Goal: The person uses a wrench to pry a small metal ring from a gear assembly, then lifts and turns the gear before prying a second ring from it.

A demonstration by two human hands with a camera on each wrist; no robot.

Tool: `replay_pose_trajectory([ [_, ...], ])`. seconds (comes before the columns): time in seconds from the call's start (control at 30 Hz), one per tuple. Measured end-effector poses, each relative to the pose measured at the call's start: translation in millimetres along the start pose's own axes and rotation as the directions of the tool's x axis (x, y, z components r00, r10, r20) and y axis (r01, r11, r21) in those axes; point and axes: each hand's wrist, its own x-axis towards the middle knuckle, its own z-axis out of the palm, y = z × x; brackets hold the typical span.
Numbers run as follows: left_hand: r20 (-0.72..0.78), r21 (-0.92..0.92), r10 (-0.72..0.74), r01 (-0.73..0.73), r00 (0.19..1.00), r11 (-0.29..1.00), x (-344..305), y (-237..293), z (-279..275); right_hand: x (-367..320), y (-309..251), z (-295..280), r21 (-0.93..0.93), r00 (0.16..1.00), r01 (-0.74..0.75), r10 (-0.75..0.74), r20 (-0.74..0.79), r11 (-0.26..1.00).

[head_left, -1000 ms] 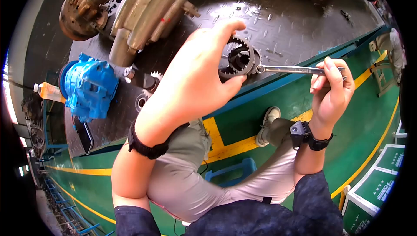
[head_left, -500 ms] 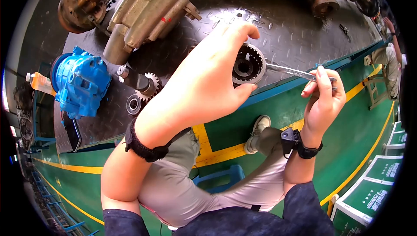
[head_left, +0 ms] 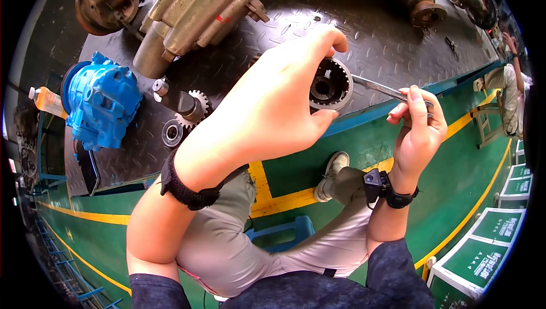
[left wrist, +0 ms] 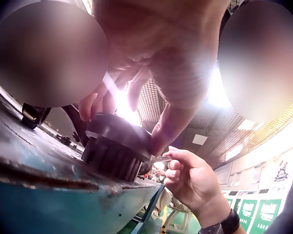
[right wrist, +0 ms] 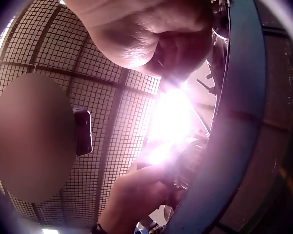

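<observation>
In the head view my left hand (head_left: 273,98) grips a dark round gear sleeve (head_left: 346,81) over the metal bench, fingers on its far side and thumb on its near side. Toothed inner rings show through its open top. My right hand (head_left: 419,133) holds a combination wrench (head_left: 381,86) near its end, with fingers and thumb pinching the shank. The wrench's far end runs up to the right side of the sleeve, where the sleeve's wall hides it. Seen from the left wrist, the ribbed sleeve (left wrist: 115,156) stands close to the bench edge.
Left of the hands lie a toothed gear on a shaft (head_left: 196,107), a bearing (head_left: 172,133), a blue-painted pump (head_left: 102,104) and a phone (head_left: 87,169). A large metal housing (head_left: 193,19) stands behind. Rusty parts (head_left: 425,12) sit far right. Another person (head_left: 513,98) is beyond.
The wrench has swung from nearly level to slanting down toward my right hand, which moved left and lower. The sleeve's open face has turned more upward. The head view has shifted slightly.
</observation>
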Motion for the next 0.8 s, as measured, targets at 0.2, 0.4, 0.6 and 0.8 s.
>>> replay_pose_trajectory([
  [0.2,0.009,-0.024,0.014,-0.014,1.0,1.0,0,-2,0,6,-4,-14,-0.041,0.998,0.045,-0.047,-0.041,0.998],
  [0.4,0.03,-0.064,0.045,-0.043,0.999,0.997,2,-6,0,7,-6,-26,0.074,1.0,0.016,-0.018,0.021,0.997],
  [0.6,0.055,-0.056,0.066,-0.063,0.996,0.996,3,-8,-1,4,-5,-18,0.079,1.0,-0.014,0.014,-0.003,0.997],
  [0.8,0.077,-0.047,0.043,-0.039,0.996,0.998,3,-4,-3,3,-7,-16,0.081,1.0,-0.004,0.003,0.023,0.997],
])
